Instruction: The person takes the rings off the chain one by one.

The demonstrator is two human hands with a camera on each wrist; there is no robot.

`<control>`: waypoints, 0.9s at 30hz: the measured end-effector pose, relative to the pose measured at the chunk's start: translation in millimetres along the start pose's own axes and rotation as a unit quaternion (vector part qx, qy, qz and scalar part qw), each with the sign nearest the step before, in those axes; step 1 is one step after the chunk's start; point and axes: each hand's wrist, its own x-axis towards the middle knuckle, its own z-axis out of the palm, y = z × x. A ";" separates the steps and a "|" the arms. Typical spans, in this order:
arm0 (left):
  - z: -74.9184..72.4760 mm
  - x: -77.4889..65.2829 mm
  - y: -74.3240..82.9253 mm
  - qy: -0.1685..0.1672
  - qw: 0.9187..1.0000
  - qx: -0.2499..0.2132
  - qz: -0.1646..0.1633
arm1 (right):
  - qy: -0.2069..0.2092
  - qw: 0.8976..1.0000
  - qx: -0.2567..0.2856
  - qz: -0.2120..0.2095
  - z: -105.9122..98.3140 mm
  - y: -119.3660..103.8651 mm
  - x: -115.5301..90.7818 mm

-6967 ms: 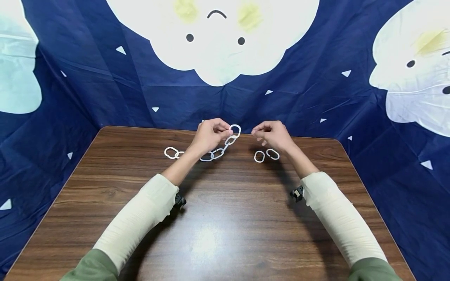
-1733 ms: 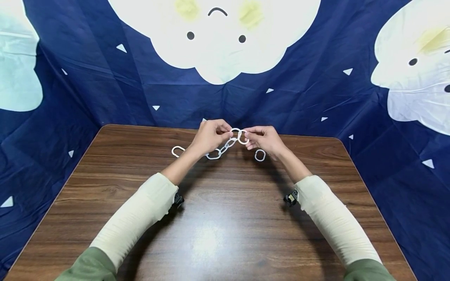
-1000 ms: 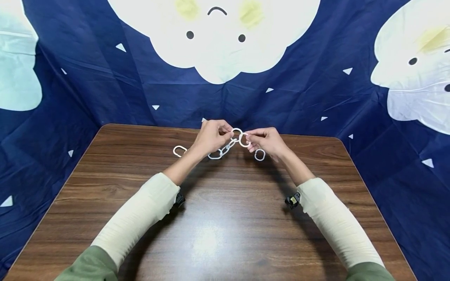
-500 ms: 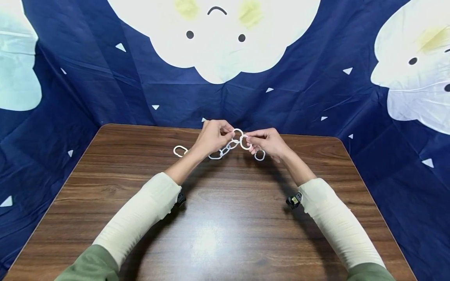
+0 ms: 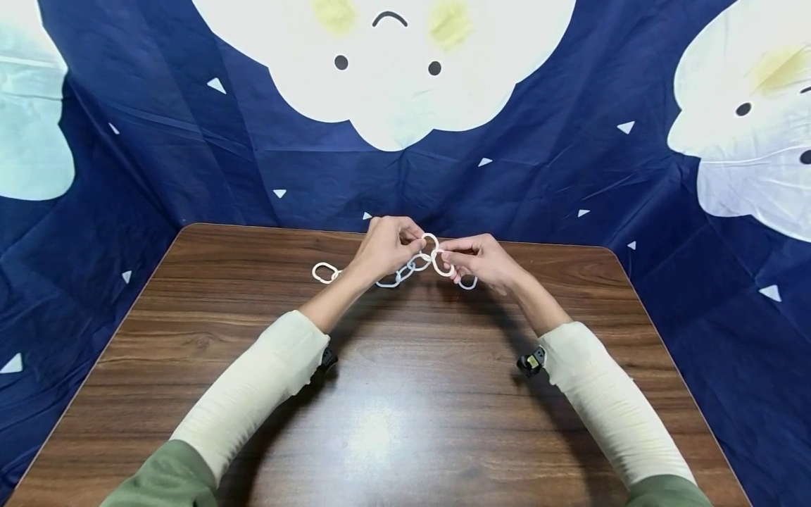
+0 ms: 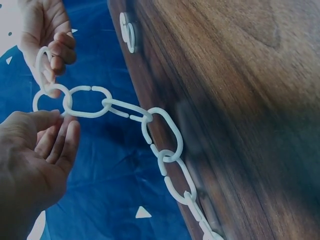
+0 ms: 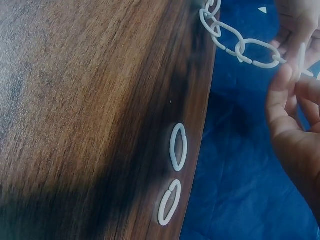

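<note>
My left hand [image 5: 388, 246] pinches the white oval end link [image 5: 429, 234] of a plastic chain [image 6: 176, 131] between thumb and fingers, raised over the table's far edge. My right hand [image 5: 484, 260] pinches another white link [image 5: 434, 266] by its side. In the left wrist view this link [image 6: 39, 67] crosses the rim of the end link and looks hooked through it. From the left hand the chain hangs down to the table, partly behind the left forearm, and its far end link [image 5: 314, 271] lies to the left.
Two loose white links lie near the far edge in the right wrist view: one link [image 7: 173, 150] and another link [image 7: 163, 207]. The brown wooden table [image 5: 405, 352] stretches toward the person. A blue cloth [image 5: 190, 155] with cloud prints hangs behind and at the sides.
Since the oldest frame my right hand has moved left to the chain's end, and a link now shows in its fingers. Over the last second that link has sunk slightly; my left hand has shifted slightly right.
</note>
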 end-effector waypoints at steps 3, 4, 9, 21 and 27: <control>1.2 0.6 -0.5 -0.002 1.000 -0.002 0.003 | -0.023 1.000 -0.009 -0.003 0.4 0.8 0.0; 1.6 0.8 -0.7 -0.002 1.000 -0.003 0.004 | -0.027 1.000 -0.010 -0.003 0.6 1.1 0.1; 2.2 1.5 -0.5 -0.001 1.000 -0.005 0.004 | -0.024 1.000 0.007 -0.009 3.5 2.6 3.0; -0.6 1.9 2.0 0.007 1.000 -0.017 0.002 | 0.029 0.993 -0.074 -0.082 11.6 3.7 4.1; -1.0 2.4 -0.1 0.015 1.000 -0.019 -0.002 | 0.054 0.987 -0.113 -0.102 17.1 3.0 3.6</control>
